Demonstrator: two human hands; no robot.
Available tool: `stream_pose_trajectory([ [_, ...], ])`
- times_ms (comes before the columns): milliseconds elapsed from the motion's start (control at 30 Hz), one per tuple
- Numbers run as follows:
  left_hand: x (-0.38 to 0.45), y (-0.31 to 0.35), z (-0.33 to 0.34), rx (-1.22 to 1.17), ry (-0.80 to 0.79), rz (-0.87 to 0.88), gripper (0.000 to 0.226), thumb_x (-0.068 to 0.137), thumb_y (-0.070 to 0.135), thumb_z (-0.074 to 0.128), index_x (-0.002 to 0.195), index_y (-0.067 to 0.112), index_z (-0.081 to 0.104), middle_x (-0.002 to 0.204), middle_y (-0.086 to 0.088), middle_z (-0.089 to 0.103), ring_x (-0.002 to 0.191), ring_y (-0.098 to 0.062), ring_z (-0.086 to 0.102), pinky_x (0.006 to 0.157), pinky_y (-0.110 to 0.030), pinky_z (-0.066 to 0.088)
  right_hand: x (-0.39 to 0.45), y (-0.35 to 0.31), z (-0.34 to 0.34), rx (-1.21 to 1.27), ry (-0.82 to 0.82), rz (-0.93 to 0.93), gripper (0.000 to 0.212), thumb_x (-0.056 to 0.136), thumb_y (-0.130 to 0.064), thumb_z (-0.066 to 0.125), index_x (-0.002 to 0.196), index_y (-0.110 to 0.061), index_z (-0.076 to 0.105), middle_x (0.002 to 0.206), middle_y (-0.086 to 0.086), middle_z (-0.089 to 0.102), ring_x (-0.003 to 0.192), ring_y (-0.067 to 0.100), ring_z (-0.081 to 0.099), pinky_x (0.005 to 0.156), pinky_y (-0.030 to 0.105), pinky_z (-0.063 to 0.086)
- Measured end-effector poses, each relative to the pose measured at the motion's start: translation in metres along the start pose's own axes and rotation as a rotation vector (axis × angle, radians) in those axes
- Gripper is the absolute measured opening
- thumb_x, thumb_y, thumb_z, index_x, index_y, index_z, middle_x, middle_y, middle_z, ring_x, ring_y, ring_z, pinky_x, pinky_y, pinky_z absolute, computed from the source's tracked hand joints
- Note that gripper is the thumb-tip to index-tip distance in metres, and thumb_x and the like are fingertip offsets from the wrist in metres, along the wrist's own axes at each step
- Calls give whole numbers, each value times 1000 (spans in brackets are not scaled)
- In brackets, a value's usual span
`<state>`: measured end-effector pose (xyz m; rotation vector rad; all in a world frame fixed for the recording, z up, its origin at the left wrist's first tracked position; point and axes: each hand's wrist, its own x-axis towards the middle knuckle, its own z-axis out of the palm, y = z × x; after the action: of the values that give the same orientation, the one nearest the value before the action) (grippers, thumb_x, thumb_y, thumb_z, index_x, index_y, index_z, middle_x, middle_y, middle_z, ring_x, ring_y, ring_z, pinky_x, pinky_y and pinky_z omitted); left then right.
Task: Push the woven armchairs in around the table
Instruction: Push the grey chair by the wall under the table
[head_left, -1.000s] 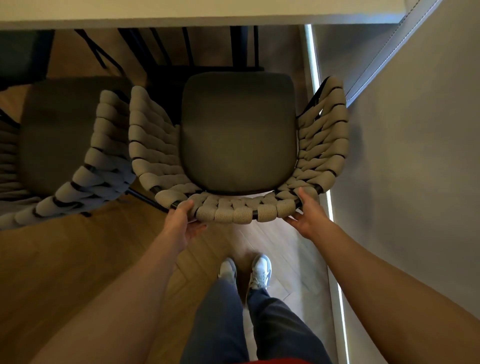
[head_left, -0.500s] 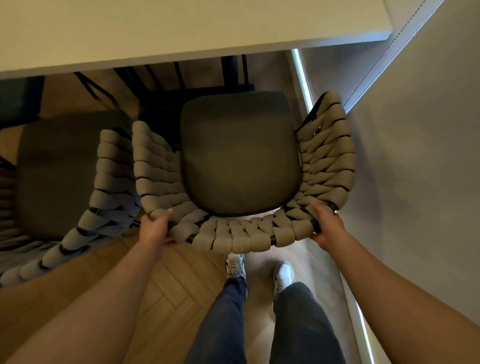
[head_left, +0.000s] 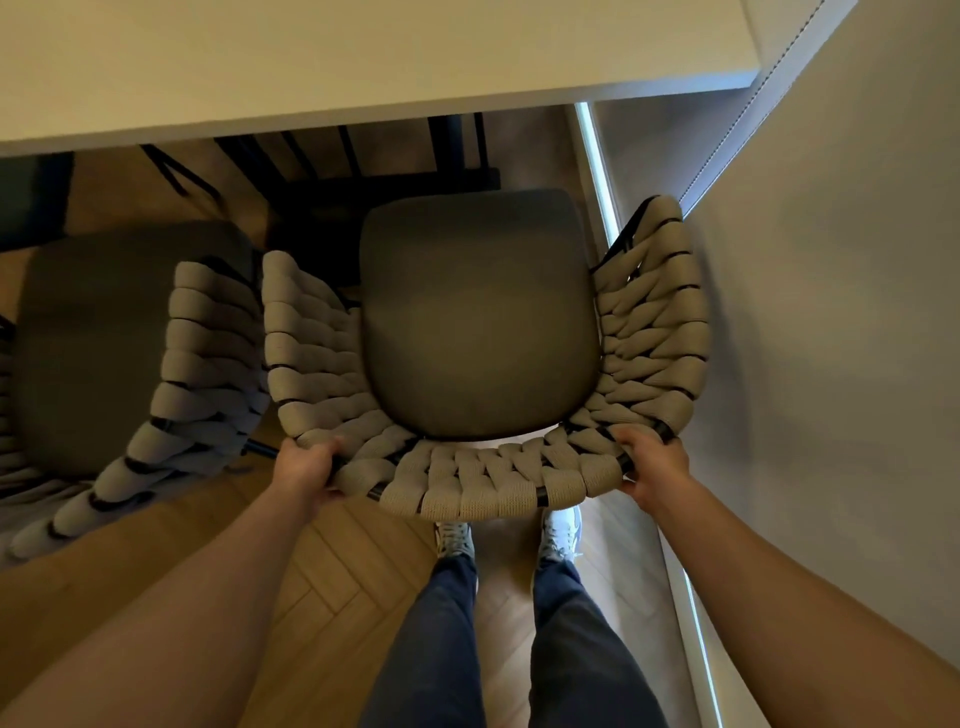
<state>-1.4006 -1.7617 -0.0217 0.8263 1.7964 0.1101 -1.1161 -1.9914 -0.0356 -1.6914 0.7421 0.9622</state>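
Observation:
A woven armchair (head_left: 478, 483) with a beige rope back and a dark grey seat cushion stands right below me, facing the white table (head_left: 363, 57). My left hand (head_left: 304, 467) grips the left rear corner of its backrest rim. My right hand (head_left: 652, 465) grips the right rear corner, fingers curled over the rope. The front of the seat lies just short of the table's edge. A second woven armchair (head_left: 171, 384) stands close on the left, its armrest nearly touching the first.
A grey wall (head_left: 831, 364) runs close along the chair's right side, with a lit strip (head_left: 597, 171) at the floor. Dark table legs (head_left: 452, 145) stand under the tabletop. My feet (head_left: 509, 535) are on herringbone wood floor behind the chair.
Both hands slid outward along the backrest rim to its rear corners and closed on it. More of the tabletop shows, and my feet now stand right behind the backrest.

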Motion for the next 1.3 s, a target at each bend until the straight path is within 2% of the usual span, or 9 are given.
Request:
stream_pose_trajectory([
  [133, -8, -10, 14, -15, -16, 11, 53, 94, 14, 63, 141, 15, 37, 130, -15, 53, 102, -36, 59, 61, -45, 53, 7, -5, -20, 43, -10, -3, 60, 83, -2, 68, 136, -16, 44, 126, 14, 60, 104, 34, 63, 70, 47, 54],
  [467, -22, -17, 39, -51, -55, 5, 54, 93, 16, 65, 140, 18, 39, 131, -14, 54, 110, -38, 59, 70, -50, 56, 27, -22, -47, 36, -29, -26, 59, 84, 0, 66, 137, -16, 45, 124, 13, 60, 106, 35, 62, 84, 55, 53],
  [533, -23, -14, 45, -73, -73, 5, 53, 93, 16, 65, 140, 19, 39, 130, -13, 54, 109, -36, 59, 74, -53, 56, 32, -28, -51, 33, -26, -30, 60, 83, 0, 66, 136, -17, 46, 123, 13, 61, 104, 35, 63, 83, 56, 54],
  [700, -24, -4, 61, -85, -84, 22, 51, 93, 16, 65, 137, 20, 40, 132, -14, 54, 110, -38, 60, 83, -60, 55, 48, -43, -58, 52, -50, -12, 61, 80, -1, 69, 134, -21, 50, 120, 15, 65, 99, 38, 67, 67, 51, 58],
  [800, -26, -1, 68, -100, -70, 20, 49, 93, 15, 65, 136, 19, 41, 130, -14, 54, 111, -38, 59, 87, -62, 53, 50, -49, -60, 42, -63, -10, 58, 82, 0, 68, 134, -19, 50, 119, 16, 65, 99, 38, 67, 73, 55, 57],
  [933, -27, 0, 71, -109, -55, 14, 50, 94, 15, 63, 138, 18, 39, 128, -13, 54, 106, -36, 60, 86, -62, 53, 49, -50, -57, 54, -56, -10, 57, 82, 0, 68, 133, -18, 50, 117, 15, 65, 99, 38, 66, 73, 52, 57],
  [1067, -28, -1, 72, -106, -50, 21, 50, 94, 15, 63, 139, 19, 39, 129, -13, 54, 109, -38, 60, 85, -61, 54, 50, -50, -57, 52, -42, -33, 56, 82, -1, 68, 132, -18, 50, 119, 15, 65, 100, 37, 66, 75, 52, 57],
  [1200, -26, -2, 66, -95, -35, 27, 50, 94, 16, 64, 138, 20, 40, 133, -14, 53, 109, -37, 60, 78, -57, 57, 45, -46, -54, 18, -57, -56, 56, 83, -2, 66, 134, -18, 49, 122, 15, 63, 104, 37, 64, 83, 56, 55],
  [1300, -24, -2, 61, -81, -24, 32, 52, 94, 17, 64, 140, 20, 40, 132, -14, 53, 110, -37, 60, 70, -49, 57, 38, -43, -50, 9, -56, -58, 57, 85, -2, 66, 136, -17, 46, 123, 14, 62, 107, 36, 63, 79, 51, 55],
])
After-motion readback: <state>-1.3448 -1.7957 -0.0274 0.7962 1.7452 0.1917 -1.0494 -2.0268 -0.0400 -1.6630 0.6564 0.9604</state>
